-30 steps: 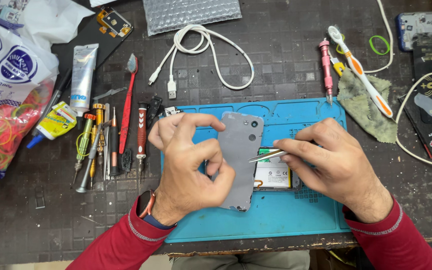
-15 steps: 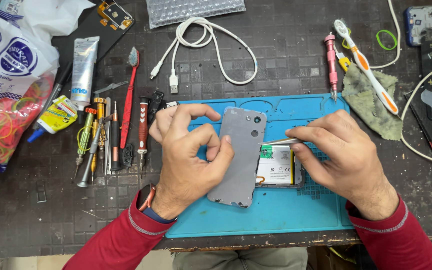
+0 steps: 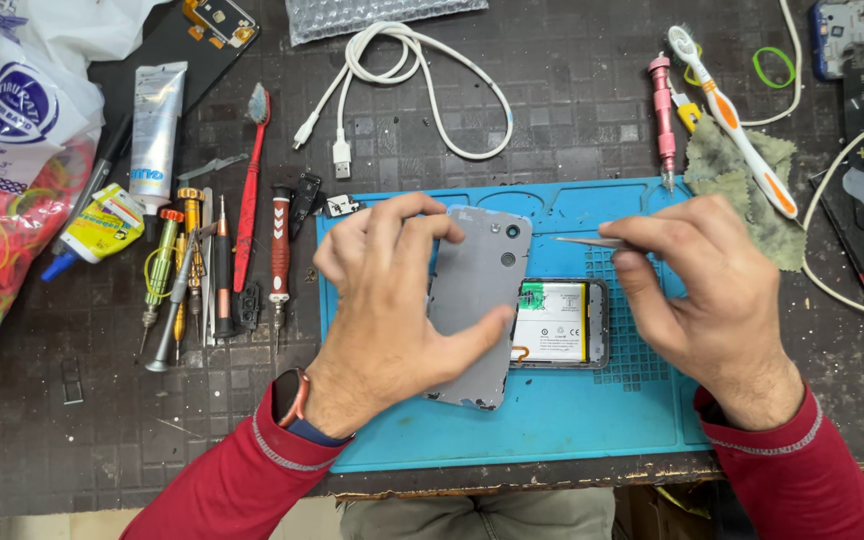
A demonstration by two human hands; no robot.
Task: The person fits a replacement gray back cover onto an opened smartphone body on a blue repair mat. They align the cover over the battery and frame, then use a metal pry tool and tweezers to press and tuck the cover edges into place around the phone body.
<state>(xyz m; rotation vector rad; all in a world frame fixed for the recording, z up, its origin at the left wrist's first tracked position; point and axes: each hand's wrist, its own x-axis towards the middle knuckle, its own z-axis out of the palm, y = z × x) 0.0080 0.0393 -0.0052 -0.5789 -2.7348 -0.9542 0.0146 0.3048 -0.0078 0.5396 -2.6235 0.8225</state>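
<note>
At the centre of the frame we hold the grey back cover [image 3: 477,300] in our left hand [image 3: 387,300], fingers curled over its top edge and thumb pressed on its face, so it tilts up like a lid off the opened phone [image 3: 560,322] lying just right of it. That tilt leaves the battery and green board exposed. Our right hand [image 3: 712,290] is pinched narrow on thin metal tweezers [image 3: 592,241], tip pointing left toward the cover's upper right corner, apart from it. Phone and cover rest on the blue work mat [image 3: 552,430], which keeps small parts off the rough dark table [image 3: 82,440].

Screwdrivers [image 3: 202,270] lie side by side left of the mat, within reach of our left hand. At the far left of the frame a clear plastic bag [image 3: 2,240] holds coloured rubber bands. A white cable [image 3: 412,90] loops at the top, and a toothbrush [image 3: 732,120] lies on a green cloth [image 3: 742,180] at the upper right.
</note>
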